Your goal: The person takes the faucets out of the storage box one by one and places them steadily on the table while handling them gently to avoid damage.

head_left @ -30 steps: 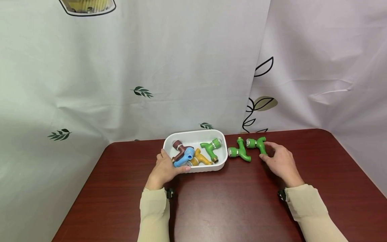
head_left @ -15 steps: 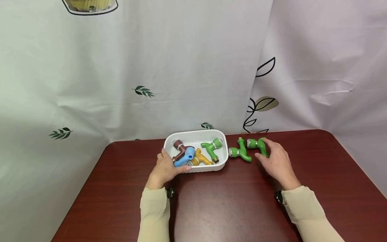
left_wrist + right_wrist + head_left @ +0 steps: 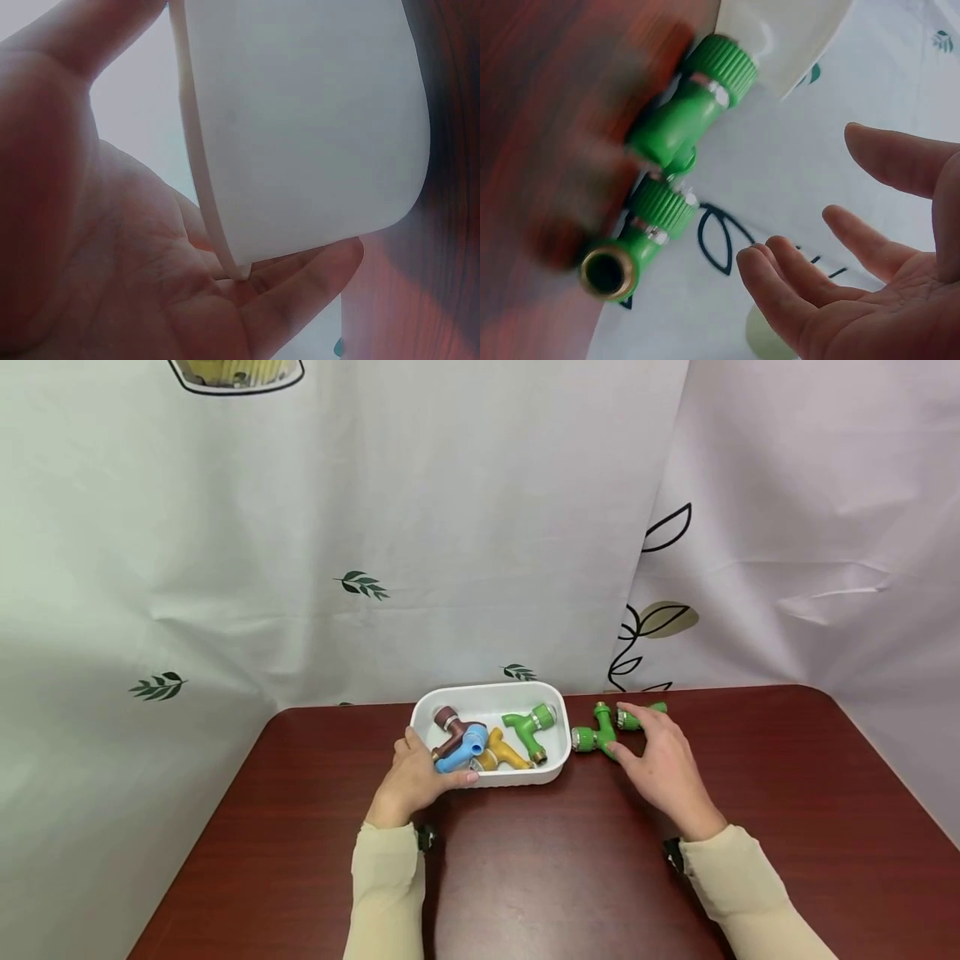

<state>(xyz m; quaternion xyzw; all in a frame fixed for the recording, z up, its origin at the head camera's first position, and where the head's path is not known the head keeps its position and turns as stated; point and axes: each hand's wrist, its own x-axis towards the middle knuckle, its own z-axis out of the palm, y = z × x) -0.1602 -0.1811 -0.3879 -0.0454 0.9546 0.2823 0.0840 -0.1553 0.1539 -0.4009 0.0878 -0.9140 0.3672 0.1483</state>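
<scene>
The left hand [image 3: 411, 778] grips the white tray [image 3: 517, 778], thumb on its near rim, fingers at its left end; right of the tray, the right hand [image 3: 666, 770] hovers spread, holding nothing, by two green taps [image 3: 588, 739].

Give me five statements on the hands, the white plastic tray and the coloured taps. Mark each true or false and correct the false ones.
1. The left hand grips the white, round-cornered plastic tray. True.
2. Three taps lie outside the tray. False: two do, a nearer green tap and a farther green tap.
3. The tray holds a blue tap, a yellow tap, a maroon tap and a third green tap. True.
4. That green one lies at the tray's left end. False: right end.
5. The right hand holds nothing. True.
</scene>
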